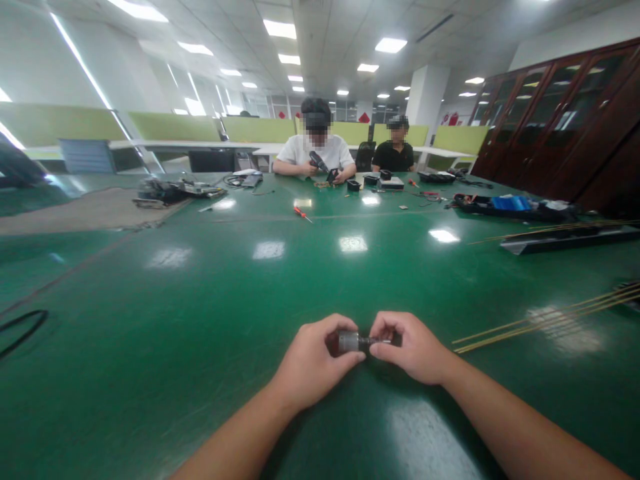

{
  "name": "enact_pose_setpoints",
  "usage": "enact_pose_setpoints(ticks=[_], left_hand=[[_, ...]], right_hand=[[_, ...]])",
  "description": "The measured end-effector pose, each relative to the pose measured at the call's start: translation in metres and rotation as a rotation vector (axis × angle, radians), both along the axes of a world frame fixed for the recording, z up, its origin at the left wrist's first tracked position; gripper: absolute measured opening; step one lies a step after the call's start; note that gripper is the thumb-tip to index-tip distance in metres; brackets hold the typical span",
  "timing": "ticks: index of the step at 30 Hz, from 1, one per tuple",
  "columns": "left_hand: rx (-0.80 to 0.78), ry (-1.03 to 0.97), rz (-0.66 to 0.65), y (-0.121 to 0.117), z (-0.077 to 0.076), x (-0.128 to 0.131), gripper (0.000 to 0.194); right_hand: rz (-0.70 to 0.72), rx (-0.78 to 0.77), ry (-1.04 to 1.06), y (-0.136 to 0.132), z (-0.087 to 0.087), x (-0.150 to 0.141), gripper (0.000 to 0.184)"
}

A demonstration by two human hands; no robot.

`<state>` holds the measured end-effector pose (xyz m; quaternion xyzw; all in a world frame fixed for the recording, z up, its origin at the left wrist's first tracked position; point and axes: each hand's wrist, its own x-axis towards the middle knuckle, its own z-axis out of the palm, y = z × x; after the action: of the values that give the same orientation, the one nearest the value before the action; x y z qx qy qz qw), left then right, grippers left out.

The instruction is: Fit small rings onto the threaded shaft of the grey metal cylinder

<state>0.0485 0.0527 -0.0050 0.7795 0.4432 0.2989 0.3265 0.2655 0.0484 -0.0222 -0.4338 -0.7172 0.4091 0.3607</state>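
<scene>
Bridging the two hands at the near side of the green surface [225, 280], a small metal part [349, 342] points its thin shaft [365, 341] rightward, its long axis crosswise and nearly level. The left hand [311, 363], half-curled, holds the thick barrel between thumb and fingers; the right hand [420, 350] pinches the shaft's far end. Probably rigid and fairly light, the smooth barrel could slip and is best gripped around its sides.

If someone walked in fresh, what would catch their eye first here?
Probably the two bare hands at the front, the left hand and right hand holding a small metal cylinder with a thin shaft. Around them spreads a glossy green tabletop, with an orange-handled screwdriver farther back and thin yellowish rods at the right.
</scene>
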Motion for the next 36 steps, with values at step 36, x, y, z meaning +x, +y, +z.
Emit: enact_pose_setpoints(ticks=[36], left_hand=[[-0.003, -0.042, 0.029, -0.0003, 0.0017, 0.0008, 0.021]], right_hand=[[-0.032, -0.013, 0.016, -0.0005, 0.0004, -0.0002, 0.011]])
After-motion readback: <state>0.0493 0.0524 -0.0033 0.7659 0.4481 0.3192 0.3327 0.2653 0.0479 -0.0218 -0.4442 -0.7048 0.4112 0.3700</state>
